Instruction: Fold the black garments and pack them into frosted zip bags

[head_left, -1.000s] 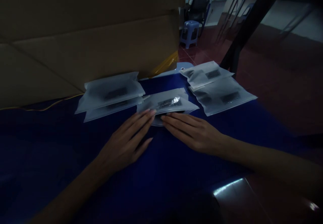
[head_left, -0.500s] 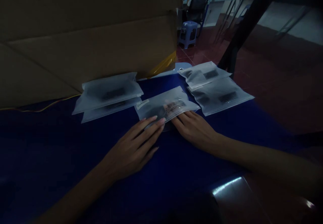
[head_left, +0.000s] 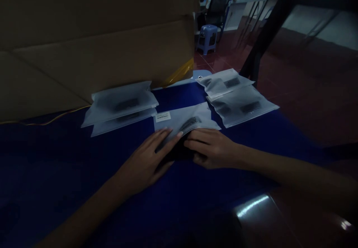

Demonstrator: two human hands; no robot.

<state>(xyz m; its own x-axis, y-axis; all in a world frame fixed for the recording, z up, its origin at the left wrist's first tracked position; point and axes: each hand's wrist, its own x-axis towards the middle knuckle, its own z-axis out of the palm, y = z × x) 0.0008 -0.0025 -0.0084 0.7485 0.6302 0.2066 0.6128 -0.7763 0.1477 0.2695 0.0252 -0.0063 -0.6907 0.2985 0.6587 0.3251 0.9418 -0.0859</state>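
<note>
A frosted zip bag (head_left: 179, 119) with a white label and dark print lies in the middle of the blue table. My left hand (head_left: 151, 158) rests on the bag's near left edge, fingers stretched out and spread. At the near opening, my right hand (head_left: 212, 147) has curled fingers on a black item (head_left: 179, 150) that sticks partly out of the bag. Its kind is too dark to make out, and its far part is hidden in the bag.
Two similar bags (head_left: 123, 104) overlap at the left, before a large cardboard box (head_left: 106, 57). Two more bags (head_left: 240, 106) overlap at the right. A thin yellow cable (head_left: 47, 121) runs along the box. Beyond are a blue stool (head_left: 207, 39) and a seated person.
My right hand has drawn back from inside the bag with its fingers curled, and the black item shows at the opening. My left hand stays on the bag's edge.
</note>
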